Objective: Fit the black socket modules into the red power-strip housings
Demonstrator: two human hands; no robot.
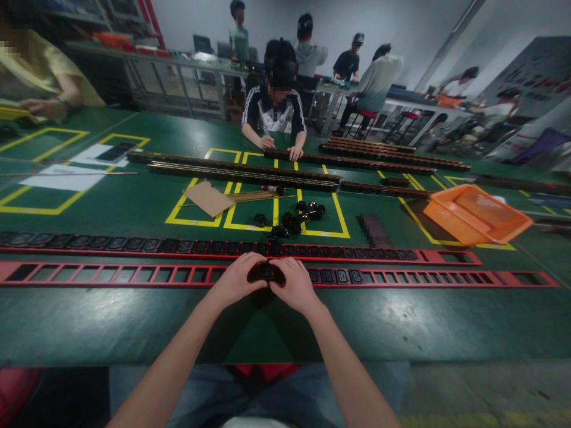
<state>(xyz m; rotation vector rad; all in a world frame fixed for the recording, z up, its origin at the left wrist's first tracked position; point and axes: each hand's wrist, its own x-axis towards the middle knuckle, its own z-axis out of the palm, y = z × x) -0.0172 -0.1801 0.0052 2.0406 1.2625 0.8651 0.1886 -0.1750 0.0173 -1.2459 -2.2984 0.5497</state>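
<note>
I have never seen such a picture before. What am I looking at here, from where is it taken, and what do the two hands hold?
The picture comes from a camera worn on a person's head, looking down at a green table. The left hand and the right hand together press a small black socket at a long red frame with many slots. A second red frame, already filled, lies behind it. Further back are loose black sockets, a cardboard piece and an orange tray. Another person works opposite.
</note>
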